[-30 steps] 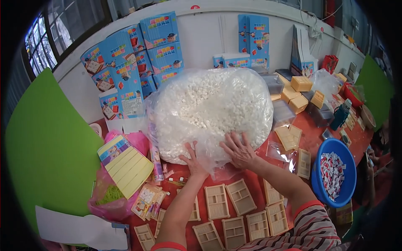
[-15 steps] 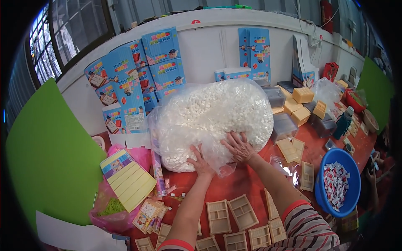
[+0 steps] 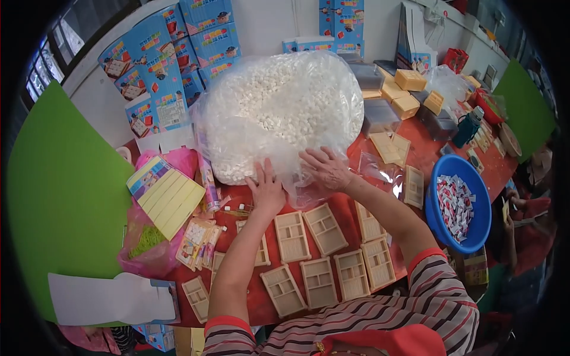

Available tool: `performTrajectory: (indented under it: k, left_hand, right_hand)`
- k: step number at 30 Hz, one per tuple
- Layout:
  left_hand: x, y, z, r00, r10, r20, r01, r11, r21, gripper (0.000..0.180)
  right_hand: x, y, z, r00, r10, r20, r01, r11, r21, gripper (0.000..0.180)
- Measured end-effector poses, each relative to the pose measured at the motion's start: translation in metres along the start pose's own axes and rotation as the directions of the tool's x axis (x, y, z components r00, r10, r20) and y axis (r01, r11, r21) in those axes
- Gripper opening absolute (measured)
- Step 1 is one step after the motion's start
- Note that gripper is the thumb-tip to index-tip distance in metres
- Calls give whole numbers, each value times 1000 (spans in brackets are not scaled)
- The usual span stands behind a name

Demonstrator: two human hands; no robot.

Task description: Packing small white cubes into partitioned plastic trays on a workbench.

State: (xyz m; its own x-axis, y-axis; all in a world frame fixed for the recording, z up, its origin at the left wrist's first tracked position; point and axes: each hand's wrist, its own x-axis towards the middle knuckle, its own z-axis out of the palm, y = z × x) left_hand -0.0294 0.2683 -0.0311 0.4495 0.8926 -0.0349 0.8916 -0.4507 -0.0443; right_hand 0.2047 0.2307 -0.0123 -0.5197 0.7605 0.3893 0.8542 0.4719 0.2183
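A big clear plastic bag (image 3: 279, 113) full of small white cube-like pieces rests on the red table in front of me. My left hand (image 3: 266, 191) lies against its near left side with the fingers spread. My right hand (image 3: 328, 171) presses on the loose plastic at the near right side, fingers apart and flat. Neither hand holds anything. Between my forearms and nearer to me lie several cream compartment trays, among them one tray (image 3: 291, 237) and a tilted tray (image 3: 326, 229).
A blue basin (image 3: 487, 204) of small wrapped packets stands at the right, past a stack of cream boxes (image 3: 409, 80) and a teal bottle (image 3: 468, 127). Blue printed cartons (image 3: 157, 77) line the wall. On the left are yellow-striped sheets (image 3: 169, 199) and a pink bag (image 3: 133, 243).
The view has tilted downward, so the table sits higher and more trays show. Both hands remain spread at the bag's near side.
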Motion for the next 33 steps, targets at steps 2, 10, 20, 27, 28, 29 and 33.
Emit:
performTrajectory:
  k: [2, 10, 20, 27, 28, 29, 33]
  left_hand:
    - [-23, -14, 13, 955, 141, -260, -153, 988, -25, 61]
    - [-69, 2, -52, 754, 270, -599, -392, 916, -81, 50]
    - [-16, -11, -72, 911, 262, 319, -326, 931, 165, 36]
    - [-3, -39, -44, 995, 81, 58, -83, 996, 44, 20]
    - [0, -40, -41, 1000, -22, -21, 22, 1000, 2, 20]
    - [1, -39, -35, 1000, -22, -14, 22, 1000, 1, 20]
    - [-12, -34, -8, 996, -81, -35, 75, 988, -134, 32]
  right_hand:
    - [-12, -14, -6, 997, -78, -6, 78, 994, 72, 46]
    - [-27, -27, -32, 990, -138, -8, 137, 990, -25, 32]
    - [-26, -15, -25, 974, 25, 226, -26, 1000, 1, 15]
    - [-20, 17, -3, 963, 252, 93, -246, 967, -66, 22]
    - [-18, 18, -4, 964, 249, 95, -244, 968, -62, 22]
    - [-18, 18, -6, 982, 187, 31, -182, 976, -122, 20]
    - [-34, 10, -4, 982, -186, -16, 185, 979, -82, 15]
